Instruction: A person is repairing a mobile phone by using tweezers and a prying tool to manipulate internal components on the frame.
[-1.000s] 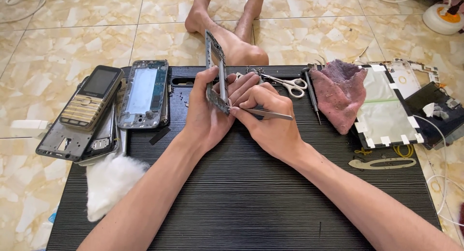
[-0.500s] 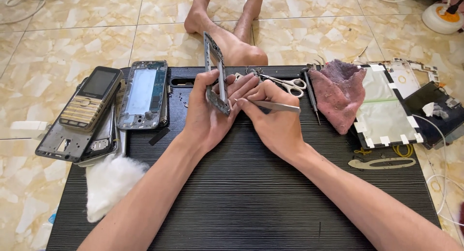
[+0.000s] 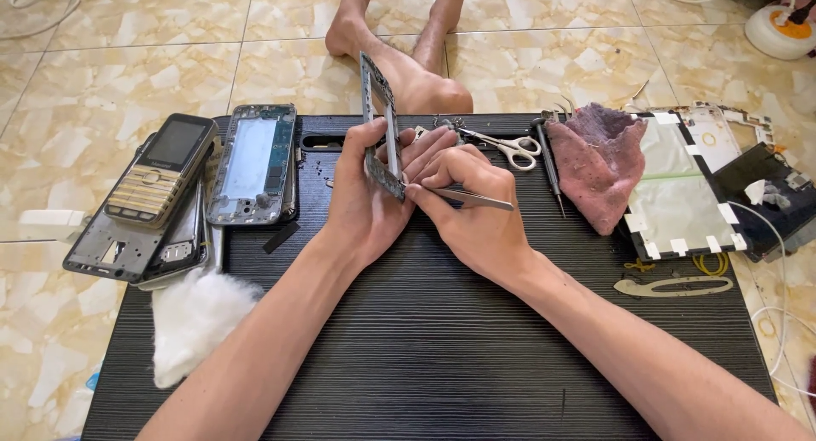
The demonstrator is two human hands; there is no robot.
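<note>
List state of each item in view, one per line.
left hand: grips phone frame, held on edge
right hand: holds tweezers, tips at the frame's lower end
keypad phone: screen dark, lying on stripped phone parts
open phone chassis: flat, insides exposed
scissors: closed, on the black mat
pink cloth: crumpled
cotton wad: loose at the mat's left edge

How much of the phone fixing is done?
Done: phones lie opened on the black mat. In hand: left hand holds a phone frame upright; right hand works tweezers at its bottom edge. Left: the parts are all apart.
</note>
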